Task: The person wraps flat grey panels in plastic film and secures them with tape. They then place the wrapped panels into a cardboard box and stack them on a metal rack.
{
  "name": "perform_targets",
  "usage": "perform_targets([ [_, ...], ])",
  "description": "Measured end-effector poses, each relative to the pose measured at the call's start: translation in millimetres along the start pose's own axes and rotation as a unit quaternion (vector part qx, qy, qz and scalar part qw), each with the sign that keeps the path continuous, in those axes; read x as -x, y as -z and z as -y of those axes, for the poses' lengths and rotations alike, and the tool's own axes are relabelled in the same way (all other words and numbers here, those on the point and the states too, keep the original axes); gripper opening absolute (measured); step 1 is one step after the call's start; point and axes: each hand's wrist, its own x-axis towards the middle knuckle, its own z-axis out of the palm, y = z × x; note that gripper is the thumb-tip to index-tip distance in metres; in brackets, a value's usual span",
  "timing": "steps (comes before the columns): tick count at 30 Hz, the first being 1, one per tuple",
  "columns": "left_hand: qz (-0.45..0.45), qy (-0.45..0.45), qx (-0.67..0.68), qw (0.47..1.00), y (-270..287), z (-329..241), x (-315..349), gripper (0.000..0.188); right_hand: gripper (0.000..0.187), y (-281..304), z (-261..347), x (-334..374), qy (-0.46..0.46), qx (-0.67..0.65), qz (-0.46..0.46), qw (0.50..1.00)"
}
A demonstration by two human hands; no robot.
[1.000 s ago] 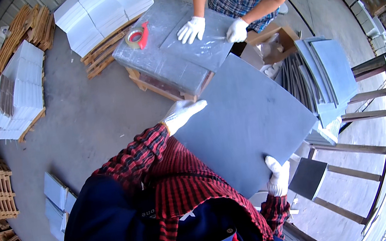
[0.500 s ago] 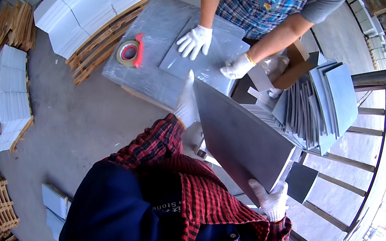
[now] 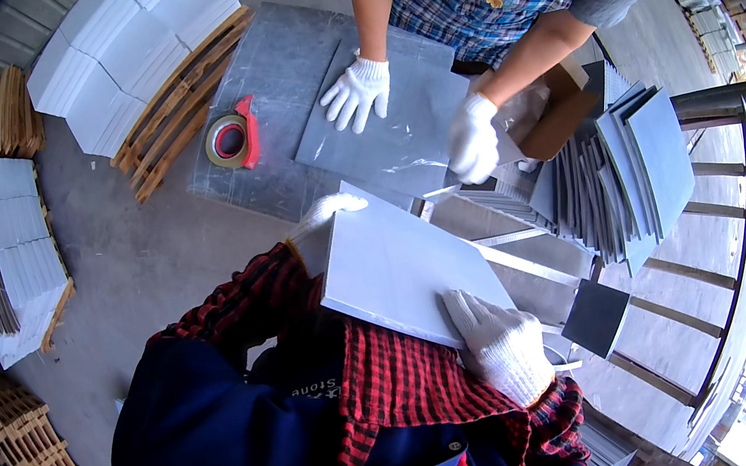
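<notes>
A flat grey stone tile [image 3: 408, 266] is held up close in front of my body, its pale face turned up toward me. My left hand [image 3: 323, 226], in a white knit glove, grips its far left end. Gloved as well, my right hand [image 3: 506, 348] holds the near right end, fingers laid over the face. Beyond it, a co-worker's gloved hand [image 3: 358, 94] rests flat on another tile [image 3: 408, 115] on the grey work table [image 3: 268, 64]. The co-worker's other gloved hand [image 3: 473, 139] hovers at that tile's right edge.
A tape roll with a red dispenser [image 3: 232, 141] lies on the table. Right of it stand an open cardboard box [image 3: 560, 120] and a row of upright tiles [image 3: 614, 180] on a metal frame. A dark square tile [image 3: 596, 318] is beside my right hand. Pallets of white slabs [image 3: 134, 51] stand left.
The tile has tipped from a steep dark side to its pale face and come nearer my body, both hands still on it. The co-worker's right-side hand has lifted off the tile.
</notes>
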Motion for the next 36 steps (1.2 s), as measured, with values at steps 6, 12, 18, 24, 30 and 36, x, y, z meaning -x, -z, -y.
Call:
perform_targets([
  [6, -0.064, 0.022, 0.026, 0.997, 34, 12, 0, 0.021, 0.049, -12, 5, -33, -0.015, -0.066, 0.076, 0.995],
  [12, -0.095, -0.097, -0.156, 0.978, 102, 11, -12, 0.021, 0.041, -40, 13, -75, -0.018, -0.085, 0.099, 0.991],
  [18, -0.044, -0.008, 0.088, 0.995, 79, -3, 33, 0.031, 0.066, -34, -2, -77, 0.034, -0.241, 0.043, 0.969],
  [24, -0.090, 0.068, 0.075, 0.991, 52, -13, 68, 0.039, 0.063, -101, -54, 8, -0.494, -0.672, 0.036, 0.550],
  [30, -0.099, 0.066, 0.062, 0.991, 48, -15, 71, 0.030, 0.051, -158, -42, 5, -0.476, -0.738, -0.059, 0.474],
  [36, -0.081, 0.015, 0.047, 0.995, 57, -6, 66, 0.025, 0.049, -142, -24, -1, -0.481, -0.780, -0.044, 0.399],
])
